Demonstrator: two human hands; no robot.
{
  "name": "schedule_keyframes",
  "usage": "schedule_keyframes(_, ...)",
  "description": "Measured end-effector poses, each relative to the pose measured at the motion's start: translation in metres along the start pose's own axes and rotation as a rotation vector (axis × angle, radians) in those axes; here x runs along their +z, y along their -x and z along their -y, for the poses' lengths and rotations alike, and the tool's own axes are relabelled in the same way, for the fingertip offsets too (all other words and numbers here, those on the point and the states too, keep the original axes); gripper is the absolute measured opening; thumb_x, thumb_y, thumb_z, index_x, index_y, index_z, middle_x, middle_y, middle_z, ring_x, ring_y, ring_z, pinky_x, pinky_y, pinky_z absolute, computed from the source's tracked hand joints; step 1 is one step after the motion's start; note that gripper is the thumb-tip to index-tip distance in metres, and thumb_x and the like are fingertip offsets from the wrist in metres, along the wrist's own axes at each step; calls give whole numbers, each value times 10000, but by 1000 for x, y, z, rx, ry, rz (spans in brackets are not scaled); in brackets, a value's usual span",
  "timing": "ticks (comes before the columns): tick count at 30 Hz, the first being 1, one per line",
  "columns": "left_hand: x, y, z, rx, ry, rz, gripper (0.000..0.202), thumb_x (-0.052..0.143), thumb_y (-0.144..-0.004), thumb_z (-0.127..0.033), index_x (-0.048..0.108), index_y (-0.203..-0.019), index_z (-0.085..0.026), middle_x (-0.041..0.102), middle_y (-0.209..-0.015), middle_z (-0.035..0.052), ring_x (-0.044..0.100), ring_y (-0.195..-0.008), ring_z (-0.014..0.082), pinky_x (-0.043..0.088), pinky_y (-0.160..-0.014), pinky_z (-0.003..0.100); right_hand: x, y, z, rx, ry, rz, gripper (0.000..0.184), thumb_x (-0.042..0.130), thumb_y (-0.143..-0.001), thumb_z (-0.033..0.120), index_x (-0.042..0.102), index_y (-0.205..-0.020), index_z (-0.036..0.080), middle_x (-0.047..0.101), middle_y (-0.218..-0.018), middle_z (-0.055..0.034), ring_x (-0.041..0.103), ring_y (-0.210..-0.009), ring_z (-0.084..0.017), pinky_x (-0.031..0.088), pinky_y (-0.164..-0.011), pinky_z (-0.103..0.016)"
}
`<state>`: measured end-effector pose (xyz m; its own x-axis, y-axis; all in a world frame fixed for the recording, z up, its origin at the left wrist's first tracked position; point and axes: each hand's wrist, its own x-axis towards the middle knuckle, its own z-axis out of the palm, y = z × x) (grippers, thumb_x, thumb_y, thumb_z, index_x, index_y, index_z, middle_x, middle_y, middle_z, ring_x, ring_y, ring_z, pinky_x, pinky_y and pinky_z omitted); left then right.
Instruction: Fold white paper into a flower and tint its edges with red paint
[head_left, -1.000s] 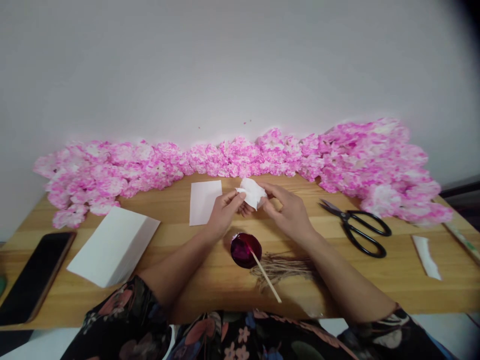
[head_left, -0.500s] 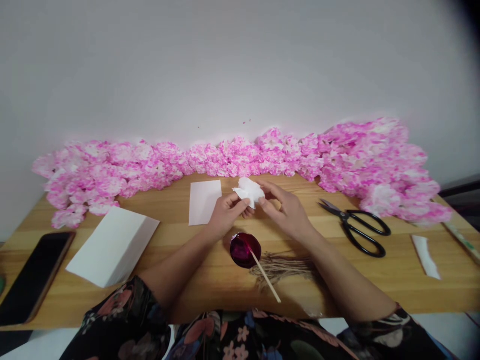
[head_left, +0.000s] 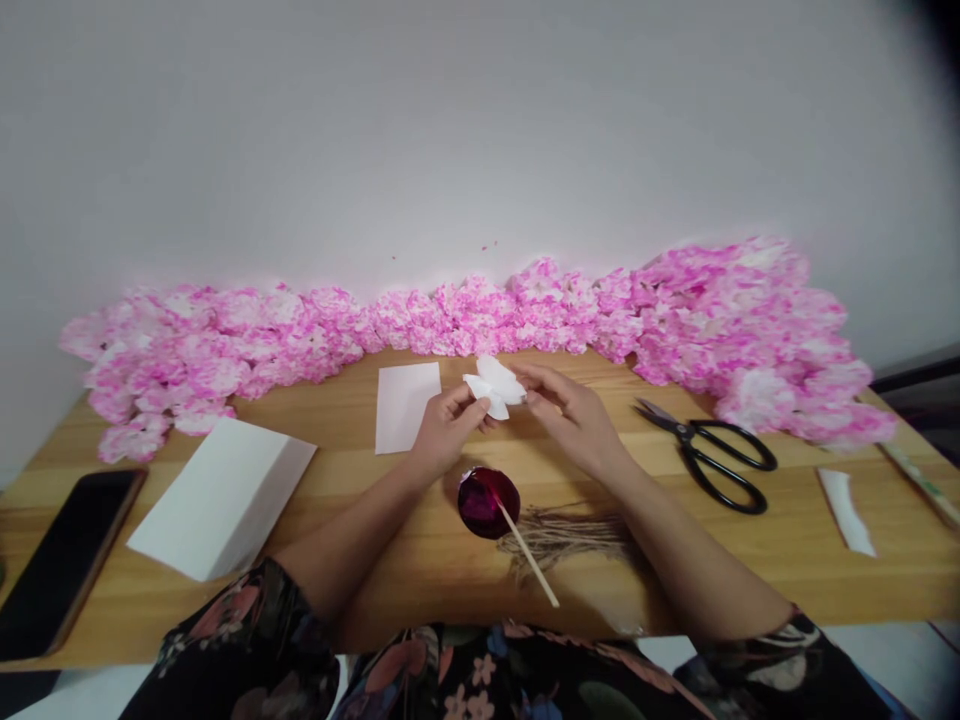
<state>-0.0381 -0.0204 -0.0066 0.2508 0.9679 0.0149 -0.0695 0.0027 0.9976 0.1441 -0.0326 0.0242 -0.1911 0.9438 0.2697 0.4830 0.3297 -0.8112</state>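
A white paper flower point(head_left: 496, 384) with its petals partly spread is held above the middle of the table. My left hand point(head_left: 448, 428) pinches its lower left side between thumb and curled fingers. On the other side, my right hand point(head_left: 574, 415) has its thumb and fingertips closed on the flower's right edge. Below the hands stands a small round dish of dark magenta liquid point(head_left: 480, 503), a thin wooden stick point(head_left: 531, 560) leaning out of it. Just left of the flower lies a white paper sheet point(head_left: 401, 408).
Pink-and-white paper flowers point(head_left: 225, 335) line the wall side. A phone point(head_left: 71, 560) and a stack of white paper point(head_left: 217, 490) lie left. Brown twine strands point(head_left: 574, 530) lie by the dish. Black-handled scissors point(head_left: 709, 450), a white paper strip point(head_left: 846, 512) and a pale stick point(head_left: 919, 485) are right.
The flower's petals look more spread, and its right side is more open. My right thumb has shifted slightly right, away from the flower's middle. The view has tilted a little.
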Motion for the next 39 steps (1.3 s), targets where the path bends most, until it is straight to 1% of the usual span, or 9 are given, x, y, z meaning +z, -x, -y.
schedule_keyframes(5,-1,1,0,33,-85,6,205,612,-813,-325,669,-781,-130,670,-676,28,590,-611,114,487,-625,235,-5,0,7,8,-24,-12,275,493,-925,350,677,-1069,205,732,-1011,-47,680,-910,-203,522,-788,-316)
schedule_keyframes(9,0,1,-2,31,-109,-1,188,641,-782,-321,677,-769,-137,658,-672,16,581,-606,113,480,-626,233,-1,1,5,-142,83,-28,183,547,-896,296,682,-989,214,726,-950,-45,669,-869,-199,508,-793,-326)
schedule_keyframes(13,1,1,-1,-8,-98,-5,236,636,-787,-360,698,-819,-134,686,-727,35,598,-604,121,495,-615,242,3,2,2,-193,148,-50,175,523,-905,267,687,-957,236,729,-946,-51,666,-877,-209,503,-799,-351)
schedule_keyframes(17,0,0,1,-24,-106,-24,260,636,-787,-386,697,-764,-135,667,-657,28,591,-566,122,493,-591,242,3,2,5,-179,117,-42,173,539,-887,263,699,-943,231,734,-928,-46,669,-864,-205,502,-792,-343)
schedule_keyframes(23,0,1,-3,15,-156,-57,243,618,-792,-361,684,-704,-144,654,-618,19,598,-583,130,474,-606,237,2,0,0,56,-116,-38,210,543,-870,305,723,-895,199,744,-832,-23,680,-741,-173,517,-675,-279)
schedule_keyframes(25,0,2,-4,23,-176,-52,246,607,-799,-358,681,-701,-145,653,-623,19,600,-594,133,469,-614,238,1,-1,-1,86,-151,-44,223,549,-864,328,724,-886,191,745,-813,-25,675,-708,-168,514,-640,-270)
schedule_keyframes(28,0,3,-3,35,-215,-48,242,605,-806,-359,678,-709,-150,646,-628,12,590,-601,135,455,-618,237,-2,-1,4,65,-113,-60,227,548,-872,334,723,-883,190,745,-814,-28,673,-706,-166,508,-634,-267)
schedule_keyframes(35,0,3,2,107,-311,-31,240,565,-841,-332,699,-747,-156,647,-671,10,560,-622,135,434,-625,236,-5,1,12,-126,70,-39,138,565,-869,254,699,-878,223,738,-895,-30,667,-823,-193,492,-745,-311)
schedule_keyframes(39,0,4,1,120,-317,-26,225,566,-838,-315,705,-758,-157,643,-675,16,557,-624,138,430,-620,235,-3,0,8,-104,92,-42,147,551,-880,245,686,-833,211,726,-833,-20,651,-763,-175,467,-703,-291)
